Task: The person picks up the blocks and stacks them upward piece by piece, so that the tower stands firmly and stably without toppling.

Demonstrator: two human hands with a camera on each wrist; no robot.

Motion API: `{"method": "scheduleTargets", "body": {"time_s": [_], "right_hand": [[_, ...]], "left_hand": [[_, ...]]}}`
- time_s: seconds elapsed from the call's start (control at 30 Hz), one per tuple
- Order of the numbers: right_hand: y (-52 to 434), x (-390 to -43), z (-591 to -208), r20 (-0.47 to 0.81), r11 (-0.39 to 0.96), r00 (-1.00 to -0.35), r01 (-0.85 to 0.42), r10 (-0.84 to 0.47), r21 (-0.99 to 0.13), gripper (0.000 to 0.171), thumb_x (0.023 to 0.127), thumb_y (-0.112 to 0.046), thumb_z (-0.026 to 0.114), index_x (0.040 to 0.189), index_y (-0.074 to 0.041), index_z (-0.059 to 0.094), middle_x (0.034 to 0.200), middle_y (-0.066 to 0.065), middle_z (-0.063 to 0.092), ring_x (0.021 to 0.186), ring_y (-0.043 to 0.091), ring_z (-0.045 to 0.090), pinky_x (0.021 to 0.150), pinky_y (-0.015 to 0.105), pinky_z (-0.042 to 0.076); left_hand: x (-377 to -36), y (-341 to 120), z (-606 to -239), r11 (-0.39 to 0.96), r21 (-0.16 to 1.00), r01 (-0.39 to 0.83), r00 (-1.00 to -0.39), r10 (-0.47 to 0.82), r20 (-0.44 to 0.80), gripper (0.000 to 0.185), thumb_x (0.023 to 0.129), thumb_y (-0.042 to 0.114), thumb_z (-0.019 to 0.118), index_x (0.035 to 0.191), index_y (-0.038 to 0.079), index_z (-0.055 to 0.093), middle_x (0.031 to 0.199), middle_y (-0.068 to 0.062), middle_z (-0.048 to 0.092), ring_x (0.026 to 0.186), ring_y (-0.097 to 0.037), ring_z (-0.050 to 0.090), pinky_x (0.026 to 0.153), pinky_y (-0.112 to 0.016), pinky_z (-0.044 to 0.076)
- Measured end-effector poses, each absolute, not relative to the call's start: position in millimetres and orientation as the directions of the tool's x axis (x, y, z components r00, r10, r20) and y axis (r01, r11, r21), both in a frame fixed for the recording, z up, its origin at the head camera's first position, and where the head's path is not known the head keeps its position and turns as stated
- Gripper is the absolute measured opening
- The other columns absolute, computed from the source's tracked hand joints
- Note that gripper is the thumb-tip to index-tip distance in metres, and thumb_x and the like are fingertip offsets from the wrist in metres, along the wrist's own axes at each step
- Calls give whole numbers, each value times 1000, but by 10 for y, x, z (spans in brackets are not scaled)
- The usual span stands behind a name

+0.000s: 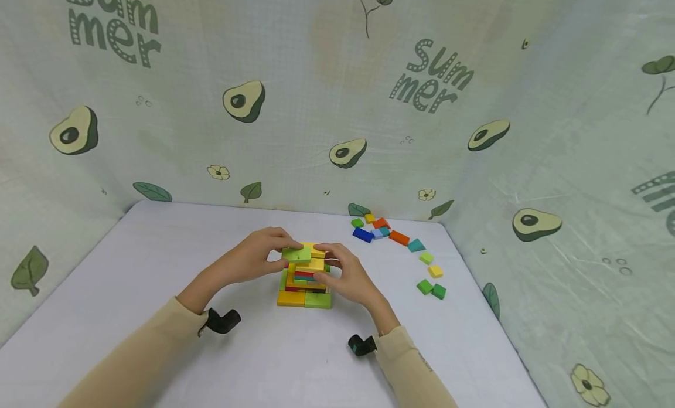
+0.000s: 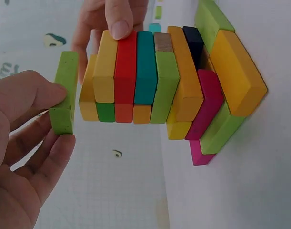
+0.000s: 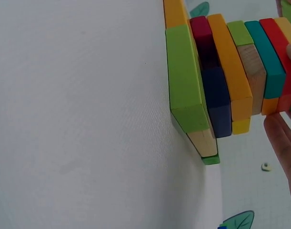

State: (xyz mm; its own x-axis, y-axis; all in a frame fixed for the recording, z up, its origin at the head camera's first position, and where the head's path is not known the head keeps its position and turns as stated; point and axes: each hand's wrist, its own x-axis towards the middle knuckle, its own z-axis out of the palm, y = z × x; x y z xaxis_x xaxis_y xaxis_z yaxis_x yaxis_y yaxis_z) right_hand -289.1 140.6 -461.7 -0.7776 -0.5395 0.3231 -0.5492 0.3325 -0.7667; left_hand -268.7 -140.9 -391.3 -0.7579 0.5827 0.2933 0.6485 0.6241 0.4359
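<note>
A stack of coloured blocks (image 1: pixel 304 282) stands mid-table on an orange block (image 1: pixel 290 298) and a green one (image 1: pixel 318 300). My left hand (image 1: pixel 278 253) pinches a light green block (image 1: pixel 296 254) between thumb and fingers and holds it level at the stack's top. In the left wrist view this green block (image 2: pixel 64 90) sits a narrow gap away from the stack's (image 2: pixel 155 86) top yellow layer. My right hand (image 1: pixel 333 261) grips the stack's upper layers from the right, one fingertip (image 2: pixel 119 21) pressing on the yellow and red blocks. The right wrist view shows the stack (image 3: pixel 216 81) side-on.
Several loose blocks lie at the table's (image 1: pixel 158 267) back right: blue (image 1: pixel 362 234), orange (image 1: pixel 399 238), teal (image 1: pixel 416 245), yellow (image 1: pixel 435 271), green (image 1: pixel 425 286). Avocado-print cloth walls (image 1: pixel 337 103) close in the back and both sides.
</note>
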Motion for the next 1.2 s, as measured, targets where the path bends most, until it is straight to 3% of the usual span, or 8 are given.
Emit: {"method": "scheduleTargets", "body": {"time_s": [0.27, 0.57, 0.93, 1.2], "right_hand": [[1411, -2888, -4605, 326, 338, -777, -553, -538, -761, 59, 98, -22, 80, 151, -28, 54, 148, -3, 55, 130, 18, 58, 111, 40, 53], [1417, -2885, -4610, 331, 328, -773, -557, -542, -763, 59, 98, -21, 80, 151, -27, 55, 148, -3, 56, 129, 20, 59, 111, 44, 53], [1421, -2904, -4606, 340, 318, -763, -567, -549, -760, 60, 97, -19, 80, 151, -27, 55, 148, -2, 56, 129, 20, 59, 111, 45, 53], [1424, -2900, -4614, 346, 308, -755, -575, -557, -758, 58, 98, -19, 80, 151, -25, 55, 147, -1, 56, 128, 22, 59, 110, 43, 53]], "left_hand": [[-2670, -1324, -3955, 611, 434, 662, -747, 584, 316, 37, 93, 9, 81, 130, 14, 77, 112, 5, 63, 94, -13, 56, 78, -28, 55], [-2651, -1242, -3974, 600, 438, 669, -740, 593, 317, 37, 95, 5, 79, 131, 12, 77, 112, 1, 63, 97, -21, 58, 80, -29, 55], [-2608, -1131, -4040, 642, 413, 645, -763, 561, 320, 39, 91, 7, 84, 130, 11, 77, 114, 0, 62, 102, -17, 57, 91, -34, 58], [-2585, -1112, -4099, 648, 443, 619, -785, 513, 346, 39, 91, 9, 85, 129, 13, 78, 115, 1, 63, 103, -19, 59, 91, -33, 59]]}}
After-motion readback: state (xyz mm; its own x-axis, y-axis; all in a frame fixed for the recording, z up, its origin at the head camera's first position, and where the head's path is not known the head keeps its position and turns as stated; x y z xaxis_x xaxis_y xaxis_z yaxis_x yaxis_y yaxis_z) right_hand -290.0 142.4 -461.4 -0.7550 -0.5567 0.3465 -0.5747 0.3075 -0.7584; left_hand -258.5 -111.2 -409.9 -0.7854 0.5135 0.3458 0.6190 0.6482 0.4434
